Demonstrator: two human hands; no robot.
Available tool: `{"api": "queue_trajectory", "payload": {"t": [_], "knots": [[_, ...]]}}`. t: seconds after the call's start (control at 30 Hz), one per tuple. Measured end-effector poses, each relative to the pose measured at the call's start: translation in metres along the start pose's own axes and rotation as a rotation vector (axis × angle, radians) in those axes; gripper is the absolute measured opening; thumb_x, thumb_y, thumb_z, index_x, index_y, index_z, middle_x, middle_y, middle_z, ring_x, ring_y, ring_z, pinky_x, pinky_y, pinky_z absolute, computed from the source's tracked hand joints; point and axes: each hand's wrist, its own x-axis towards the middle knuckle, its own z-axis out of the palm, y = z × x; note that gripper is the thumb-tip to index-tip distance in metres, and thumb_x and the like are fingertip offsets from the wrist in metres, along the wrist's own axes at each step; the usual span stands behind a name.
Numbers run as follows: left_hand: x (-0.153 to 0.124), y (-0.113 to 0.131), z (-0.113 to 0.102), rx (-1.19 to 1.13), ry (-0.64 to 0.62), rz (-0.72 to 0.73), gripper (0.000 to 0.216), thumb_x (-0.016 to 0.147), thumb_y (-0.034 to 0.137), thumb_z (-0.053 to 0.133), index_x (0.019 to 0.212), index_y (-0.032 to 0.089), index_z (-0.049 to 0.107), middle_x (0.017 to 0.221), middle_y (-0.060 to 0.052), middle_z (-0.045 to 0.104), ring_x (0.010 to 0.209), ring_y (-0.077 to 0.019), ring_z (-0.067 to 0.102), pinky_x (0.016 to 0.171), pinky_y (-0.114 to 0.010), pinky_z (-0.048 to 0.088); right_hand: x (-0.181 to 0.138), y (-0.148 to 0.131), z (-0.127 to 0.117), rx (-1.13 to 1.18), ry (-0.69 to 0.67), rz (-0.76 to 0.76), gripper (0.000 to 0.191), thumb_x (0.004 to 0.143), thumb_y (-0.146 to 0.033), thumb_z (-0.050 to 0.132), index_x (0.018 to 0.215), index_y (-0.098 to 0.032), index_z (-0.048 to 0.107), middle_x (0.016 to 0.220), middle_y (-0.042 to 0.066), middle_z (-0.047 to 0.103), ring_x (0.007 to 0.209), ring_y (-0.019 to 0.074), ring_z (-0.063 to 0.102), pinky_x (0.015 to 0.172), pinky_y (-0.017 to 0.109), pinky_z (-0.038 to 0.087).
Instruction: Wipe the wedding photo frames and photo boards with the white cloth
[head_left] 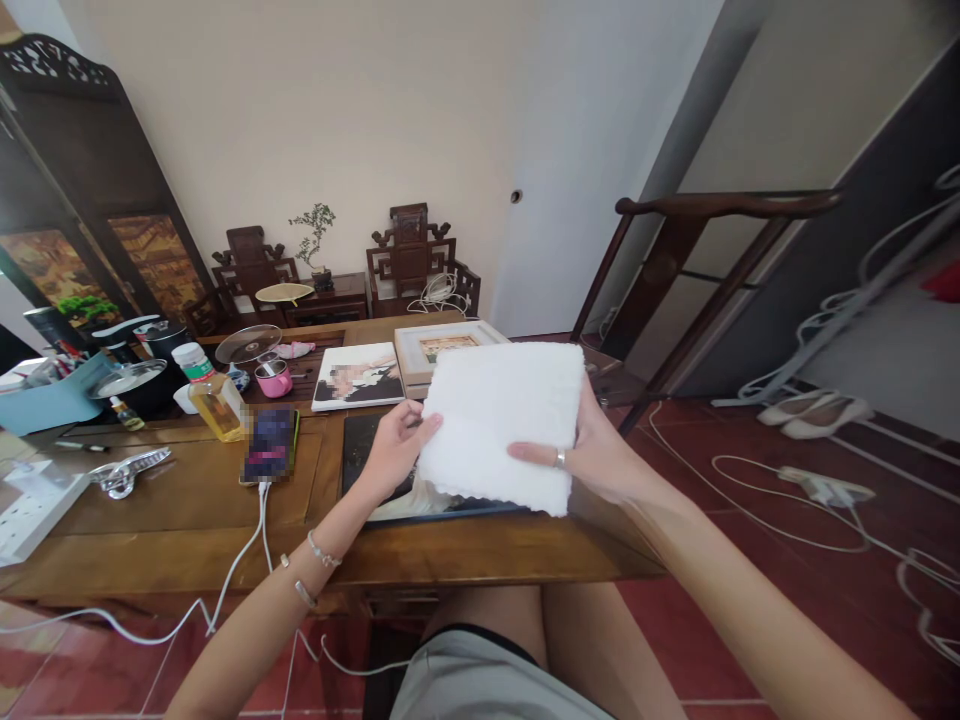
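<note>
A thick white stack of soft paper sheets (499,420) with ragged edges is held up over the wooden table (187,530). My left hand (394,450) pinches its left edge, fingers closed on it. My right hand (592,450) grips the right side, thumb across the front with a ring showing. Under the stack lies a dark board (360,450) with part of a picture on it, mostly hidden by the sheets.
A phone (270,445) on a white cable lies left of the board. Behind are a printed picture (358,375), a framed picture (442,348), a pink cup (274,378), a yellow bottle (217,405), and a blue tray (45,400). A wooden chair (675,270) stands right; cables cross the red floor.
</note>
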Motion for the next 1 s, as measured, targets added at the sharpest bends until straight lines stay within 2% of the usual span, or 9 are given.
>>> {"api": "queue_trajectory", "payload": {"t": [0.2, 0.3, 0.4, 0.47, 0.57, 0.63, 0.7, 0.83, 1.0], "knots": [[-0.003, -0.001, 0.003, 0.021, -0.202, -0.053, 0.037, 0.07, 0.042, 0.072, 0.088, 0.016, 0.052, 0.093, -0.003, 0.06, 0.081, -0.0126, 0.059, 0.076, -0.026, 0.048, 0.003, -0.005, -0.01, -0.156, -0.085, -0.084, 0.081, 0.064, -0.033, 0.077, 0.132, -0.027, 0.033, 0.12, 0.006, 0.055, 0.11, 0.03, 0.054, 0.088, 0.047, 0.05], [-0.005, -0.002, -0.006, 0.289, -0.147, -0.007, 0.025, 0.074, 0.033, 0.067, 0.088, 0.017, 0.053, 0.095, -0.004, 0.059, 0.074, -0.0119, 0.06, 0.071, -0.026, 0.049, 0.004, -0.013, -0.022, -0.392, -0.011, -0.247, 0.074, 0.065, -0.032, 0.074, 0.129, -0.026, 0.036, 0.114, 0.007, 0.057, 0.11, 0.0324, 0.053, 0.091, 0.05, 0.048], [-0.02, 0.003, -0.023, 0.714, -0.07, 0.091, 0.015, 0.082, 0.028, 0.057, 0.095, 0.02, 0.056, 0.098, -0.005, 0.06, 0.079, -0.0156, 0.061, 0.075, -0.03, 0.049, 0.004, -0.015, -0.039, -0.735, 0.049, -0.39, 0.049, 0.07, -0.019, 0.062, 0.116, -0.027, 0.048, 0.117, 0.009, 0.059, 0.111, 0.0359, 0.053, 0.09, 0.053, 0.047], [-0.036, 0.005, -0.034, 1.011, 0.026, 0.059, 0.02, 0.085, 0.031, 0.052, 0.102, 0.021, 0.056, 0.106, -0.009, 0.059, 0.096, -0.0234, 0.059, 0.086, -0.038, 0.046, 0.003, -0.006, -0.046, -0.971, -0.057, -0.444, 0.041, 0.069, -0.003, 0.049, 0.102, -0.026, 0.057, 0.128, 0.008, 0.055, 0.122, 0.0361, 0.046, 0.094, 0.054, 0.044], [-0.058, 0.0, -0.047, 1.336, 0.147, -0.127, 0.035, 0.087, 0.038, 0.048, 0.114, 0.017, 0.054, 0.126, -0.019, 0.05, 0.117, -0.038, 0.046, 0.092, -0.052, 0.039, -0.003, 0.02, -0.042, -1.184, -0.324, -0.486, 0.056, 0.063, 0.009, 0.037, 0.098, -0.025, 0.064, 0.144, 0.002, 0.042, 0.135, 0.0321, 0.03, 0.103, 0.054, 0.036], [-0.065, -0.011, -0.051, 1.368, 0.161, -0.209, 0.049, 0.088, 0.043, 0.045, 0.127, 0.013, 0.047, 0.136, -0.025, 0.04, 0.125, -0.0421, 0.039, 0.093, -0.054, 0.037, -0.009, 0.039, -0.032, -1.232, -0.474, -0.477, 0.065, 0.06, 0.012, 0.035, 0.104, -0.026, 0.064, 0.144, 0.003, 0.042, 0.135, 0.03, 0.03, 0.104, 0.054, 0.035], [-0.066, -0.023, -0.051, 1.346, 0.17, -0.208, 0.055, 0.09, 0.046, 0.041, 0.133, 0.012, 0.041, 0.14, -0.027, 0.035, 0.13, -0.0412, 0.035, 0.097, -0.053, 0.033, -0.016, 0.052, -0.023, -1.242, -0.553, -0.456, 0.07, 0.058, 0.012, 0.034, 0.109, -0.026, 0.063, 0.141, 0.004, 0.046, 0.134, 0.0288, 0.032, 0.104, 0.053, 0.035], [-0.06, -0.041, -0.052, 1.336, 0.233, -0.175, 0.057, 0.091, 0.046, 0.04, 0.136, 0.012, 0.038, 0.145, -0.028, 0.028, 0.134, -0.0404, 0.029, 0.101, -0.055, 0.029, -0.023, 0.058, -0.017, -1.239, -0.559, -0.47, 0.066, 0.058, 0.01, 0.037, 0.11, -0.023, 0.063, 0.139, 0.007, 0.048, 0.135, 0.0304, 0.03, 0.105, 0.055, 0.032], [-0.059, -0.046, -0.059, 1.316, 0.179, -0.115, 0.057, 0.089, 0.046, 0.043, 0.136, 0.013, 0.038, 0.147, -0.027, 0.025, 0.137, -0.0383, 0.023, 0.102, -0.056, 0.028, 0.0, 0.059, -0.016, -1.234, -0.542, -0.47, 0.061, 0.058, 0.006, 0.04, 0.108, -0.02, 0.062, 0.143, 0.009, 0.043, 0.136, 0.0307, 0.027, 0.104, 0.053, 0.034]]}}
